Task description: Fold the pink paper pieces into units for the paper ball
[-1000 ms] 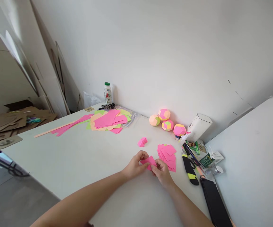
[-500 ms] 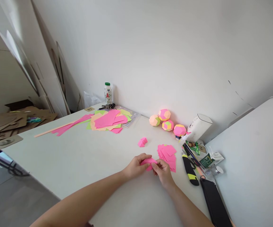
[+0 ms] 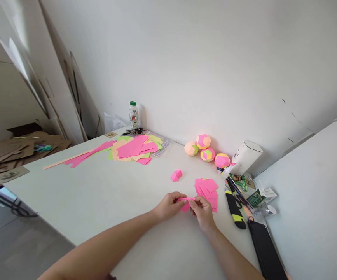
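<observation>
My left hand point(image 3: 168, 206) and my right hand point(image 3: 203, 212) meet over the white table point(image 3: 98, 194), both pinching one small pink paper piece point(image 3: 185, 203) that is folded over between the fingertips. Just right of it lies a stack of pink paper squares point(image 3: 206, 188). A small folded pink unit point(image 3: 175, 175) sits on the table a little beyond my hands.
Several pastel paper balls point(image 3: 207, 149) line the wall beside a white box point(image 3: 245, 155). A heap of pink, green and orange sheets point(image 3: 135, 147) lies far left with a small bottle point(image 3: 133, 114). A black-yellow cutter point(image 3: 234, 210), pens and a black case point(image 3: 266, 251) crowd the right.
The pink piece has gone from lying flat and open between my fingers to being folded over; both hands stay in the same spot.
</observation>
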### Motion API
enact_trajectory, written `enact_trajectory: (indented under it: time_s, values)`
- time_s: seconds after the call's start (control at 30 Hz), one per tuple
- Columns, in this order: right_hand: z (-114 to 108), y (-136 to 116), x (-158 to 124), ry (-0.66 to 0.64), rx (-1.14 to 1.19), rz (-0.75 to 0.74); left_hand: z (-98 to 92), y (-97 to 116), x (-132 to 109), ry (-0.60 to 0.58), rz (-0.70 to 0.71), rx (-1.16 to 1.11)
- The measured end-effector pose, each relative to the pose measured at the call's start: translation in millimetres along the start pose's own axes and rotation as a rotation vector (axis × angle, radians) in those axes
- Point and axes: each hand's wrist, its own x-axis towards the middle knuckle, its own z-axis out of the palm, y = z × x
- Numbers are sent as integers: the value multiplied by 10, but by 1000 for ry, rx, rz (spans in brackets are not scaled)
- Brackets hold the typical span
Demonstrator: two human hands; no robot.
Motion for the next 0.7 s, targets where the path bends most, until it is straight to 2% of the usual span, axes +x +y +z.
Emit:
enact_trajectory:
  time_s: [0.27, 0.7]
  values:
    - [0, 29, 18, 5, 112, 18, -33, -19, 11, -47, -58, -9]
    - [-10, 56, 22, -5, 67, -22, -44, 8, 11, -83, -115, 17]
